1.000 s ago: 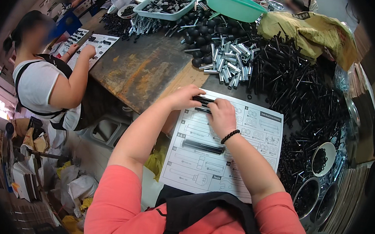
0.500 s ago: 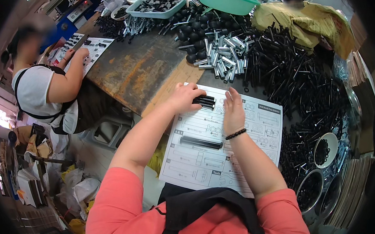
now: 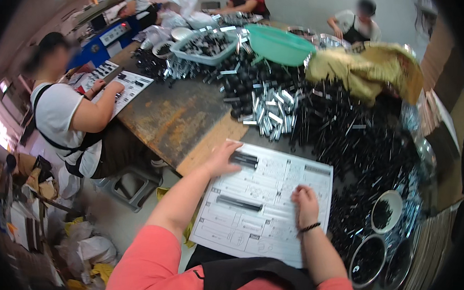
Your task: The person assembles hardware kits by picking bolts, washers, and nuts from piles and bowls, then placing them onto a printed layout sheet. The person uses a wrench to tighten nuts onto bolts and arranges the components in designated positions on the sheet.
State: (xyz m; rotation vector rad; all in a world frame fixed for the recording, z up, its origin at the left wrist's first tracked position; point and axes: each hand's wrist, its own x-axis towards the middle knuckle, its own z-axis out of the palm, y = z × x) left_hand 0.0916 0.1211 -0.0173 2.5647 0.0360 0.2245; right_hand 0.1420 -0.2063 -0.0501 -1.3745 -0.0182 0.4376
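Observation:
A printed sheet (image 3: 213, 234) with part drawings lies on the table in front of me. My left hand (image 3: 221, 160) rests at its upper left, thumb and fingers apart around the left ends of several short black rods (image 3: 246, 159). Whether the fingers touch the rods is hard to see. A longer black rod or tube (image 3: 239, 203) lies lower on the sheet. Over the sheet's right side is my right hand (image 3: 306, 204), a dark beaded bracelet on its wrist. Its fingers are curled in; whatever they may hold is hidden.
Beyond the sheet are piles of silver tubes (image 3: 274, 113) and black bolts (image 3: 349, 133). Bowls of small parts (image 3: 386, 212) stand at the right. A green basin (image 3: 280, 44) and yellow sack (image 3: 364, 70) lie farther back. A co-worker (image 3: 59, 105) sits at left; others are behind.
The view has tilted up, showing more of the room. My right hand has drawn back from beside the short rods toward the sheet's right edge, its fingers curling. My left hand stays by the rods.

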